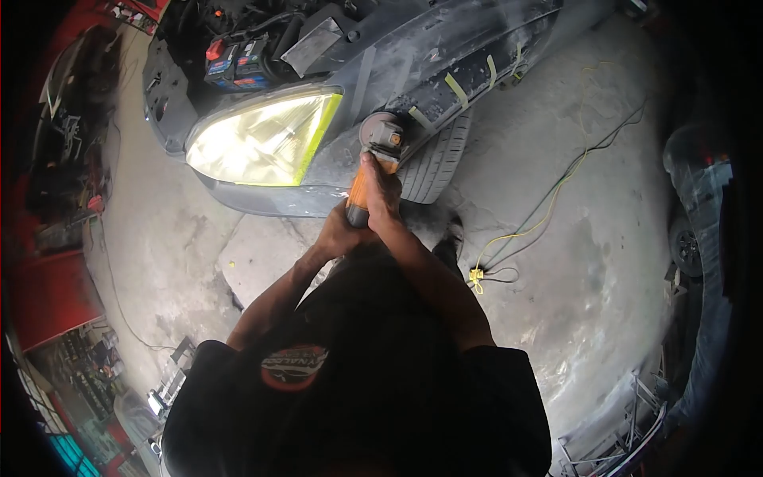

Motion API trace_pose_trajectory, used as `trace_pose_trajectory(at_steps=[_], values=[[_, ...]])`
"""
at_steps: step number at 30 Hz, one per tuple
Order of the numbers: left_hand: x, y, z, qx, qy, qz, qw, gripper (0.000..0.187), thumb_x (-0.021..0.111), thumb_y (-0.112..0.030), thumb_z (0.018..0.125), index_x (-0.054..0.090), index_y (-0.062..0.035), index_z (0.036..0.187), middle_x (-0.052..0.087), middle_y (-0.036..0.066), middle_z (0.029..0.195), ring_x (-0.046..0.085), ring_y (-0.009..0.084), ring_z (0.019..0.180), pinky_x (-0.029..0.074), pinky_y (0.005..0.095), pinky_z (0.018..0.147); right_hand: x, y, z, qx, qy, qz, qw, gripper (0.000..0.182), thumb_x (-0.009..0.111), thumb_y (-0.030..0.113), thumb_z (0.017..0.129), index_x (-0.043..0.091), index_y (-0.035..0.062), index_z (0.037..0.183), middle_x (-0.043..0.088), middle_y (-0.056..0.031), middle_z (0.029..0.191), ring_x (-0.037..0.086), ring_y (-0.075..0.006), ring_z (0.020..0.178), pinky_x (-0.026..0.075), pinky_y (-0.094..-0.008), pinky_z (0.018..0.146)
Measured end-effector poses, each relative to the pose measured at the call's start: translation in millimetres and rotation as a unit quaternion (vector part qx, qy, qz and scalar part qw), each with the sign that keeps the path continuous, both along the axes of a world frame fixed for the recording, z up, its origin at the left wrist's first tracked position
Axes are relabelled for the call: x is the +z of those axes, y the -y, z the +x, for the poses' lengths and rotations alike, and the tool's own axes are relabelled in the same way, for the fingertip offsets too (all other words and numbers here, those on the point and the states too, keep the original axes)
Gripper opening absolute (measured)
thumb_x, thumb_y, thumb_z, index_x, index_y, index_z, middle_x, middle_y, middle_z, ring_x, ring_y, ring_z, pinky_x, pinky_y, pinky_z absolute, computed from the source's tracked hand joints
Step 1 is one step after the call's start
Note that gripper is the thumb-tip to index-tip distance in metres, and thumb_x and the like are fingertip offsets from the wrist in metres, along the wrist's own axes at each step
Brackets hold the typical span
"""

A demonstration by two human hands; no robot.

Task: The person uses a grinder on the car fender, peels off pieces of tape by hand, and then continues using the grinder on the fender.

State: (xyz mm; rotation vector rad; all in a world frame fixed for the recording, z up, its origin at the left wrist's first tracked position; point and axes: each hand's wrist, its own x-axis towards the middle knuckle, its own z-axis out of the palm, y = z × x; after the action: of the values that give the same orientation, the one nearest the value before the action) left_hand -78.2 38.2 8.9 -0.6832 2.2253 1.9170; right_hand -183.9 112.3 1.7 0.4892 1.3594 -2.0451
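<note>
An orange and grey angle grinder (362, 191) is held in both hands at the front corner of a dark car. My right hand (383, 189) wraps round its body near the metal head, the thumb lying along the top. Lower down, my left hand (343, 234) grips the rear end, its fingers partly hidden. The round disc (372, 127) is at the dull, sanded panel (342, 147) between the headlight and the wheel; whether it touches cannot be made out. Yellow-green tape edges the headlight (258, 143). More tape strips (456, 91) cross the fender edge.
A tyre (437, 163) stands just right of the grinder. The open engine bay shows a battery (238, 65). Cables run over the concrete floor to a yellow connector (477, 276). A red cabinet (56, 298) and clutter line the left; another vehicle's wheel (685, 246) is at right.
</note>
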Motion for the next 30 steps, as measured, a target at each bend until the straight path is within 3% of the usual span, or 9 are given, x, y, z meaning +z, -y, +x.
trace_pose_trajectory(at_steps=[9,14,18,20,22,23,26,27,30], values=[[37.6,-5.5,13.7,0.005,0.065,0.022,0.998,0.057,0.083,-0.008,0.071,0.057,0.0034,0.120,0.068,0.008,0.086,0.065,0.0142,0.064,0.053,0.0312,0.053,-5.0,7.1,22.1,0.027,-0.013,0.026,0.999,0.057,0.079,0.047,0.085,0.068,-0.0010,0.113,0.069,-0.0093,0.103,0.064,-0.0189,0.091,0.050,-0.0347,0.082],[-14.8,13.4,10.1,-0.019,-0.065,-0.087,0.994,0.061,0.085,-0.010,0.069,0.056,0.0042,0.121,0.069,0.010,0.087,0.065,0.0139,0.066,0.055,0.0312,0.055,0.9,8.7,6.8,-0.030,0.003,-0.022,0.999,0.053,0.078,0.045,0.087,0.067,-0.0009,0.112,0.068,-0.0079,0.103,0.063,-0.0181,0.088,0.050,-0.0340,0.079],[29.8,12.0,-9.1,-0.036,0.090,-0.040,0.994,0.065,0.088,-0.011,0.067,0.056,0.0046,0.122,0.069,0.010,0.096,0.065,0.0140,0.080,0.056,0.0323,0.070,3.6,5.9,4.1,-0.033,0.008,-0.037,0.999,0.051,0.078,0.044,0.087,0.066,-0.0003,0.110,0.066,-0.0071,0.100,0.063,-0.0165,0.082,0.051,-0.0328,0.073],[1.5,14.4,11.4,-0.016,-0.007,-0.043,0.999,0.059,0.086,-0.011,0.069,0.057,0.0036,0.119,0.069,0.009,0.088,0.065,0.0141,0.071,0.054,0.0316,0.059,6.7,9.1,11.4,-0.014,0.006,-0.036,0.999,0.052,0.078,0.045,0.087,0.066,0.0003,0.109,0.066,-0.0072,0.097,0.063,-0.0166,0.080,0.051,-0.0328,0.071],[36.4,9.8,17.9,-0.003,0.115,0.022,0.993,0.060,0.087,-0.012,0.069,0.057,0.0034,0.119,0.069,0.009,0.091,0.065,0.0141,0.073,0.055,0.0321,0.062,0.4,15.9,26.9,-0.007,-0.023,-0.004,1.000,0.052,0.078,0.046,0.087,0.066,-0.0001,0.108,0.067,-0.0071,0.094,0.064,-0.0170,0.082,0.051,-0.0331,0.074],[34.0,9.7,24.4,-0.002,0.113,0.019,0.993,0.060,0.087,-0.012,0.069,0.057,0.0033,0.120,0.069,0.009,0.093,0.065,0.0141,0.074,0.055,0.0322,0.063,0.3,17.7,32.5,-0.001,-0.031,-0.013,0.999,0.048,0.077,0.045,0.087,0.060,0.0030,0.105,0.063,-0.0081,0.076,0.064,-0.0188,0.059,0.056,-0.0333,0.054],[26.6,11.9,26.7,0.000,0.090,-0.009,0.996,0.061,0.087,-0.011,0.069,0.057,0.0029,0.121,0.069,0.009,0.095,0.064,0.0139,0.077,0.056,0.0326,0.067,-14.3,20.8,36.6,-0.009,-0.072,0.018,0.997,0.048,0.076,0.045,0.088,0.061,0.0026,0.105,0.064,-0.0086,0.076,0.064,-0.0190,0.059,0.056,-0.0336,0.054],[24.5,10.1,19.0,-0.003,0.077,-0.029,0.997,0.061,0.087,-0.011,0.069,0.057,0.0028,0.121,0.069,0.009,0.096,0.064,0.0138,0.078,0.056,0.0327,0.068,-0.2,13.9,23.3,-0.019,0.016,-0.012,1.000,0.054,0.079,0.045,0.086,0.068,-0.0013,0.113,0.070,-0.0097,0.104,0.065,-0.0186,0.092,0.051,-0.0333,0.083],[15.8,13.5,5.8,-0.019,0.065,-0.040,0.997,0.062,0.087,-0.012,0.068,0.058,0.0024,0.121,0.069,0.009,0.097,0.065,0.0136,0.079,0.056,0.0325,0.069,3.1,10.3,2.9,-0.026,0.025,0.005,0.999,0.055,0.079,0.045,0.086,0.067,-0.0014,0.113,0.069,-0.0082,0.103,0.064,-0.0179,0.090,0.051,-0.0339,0.080]])
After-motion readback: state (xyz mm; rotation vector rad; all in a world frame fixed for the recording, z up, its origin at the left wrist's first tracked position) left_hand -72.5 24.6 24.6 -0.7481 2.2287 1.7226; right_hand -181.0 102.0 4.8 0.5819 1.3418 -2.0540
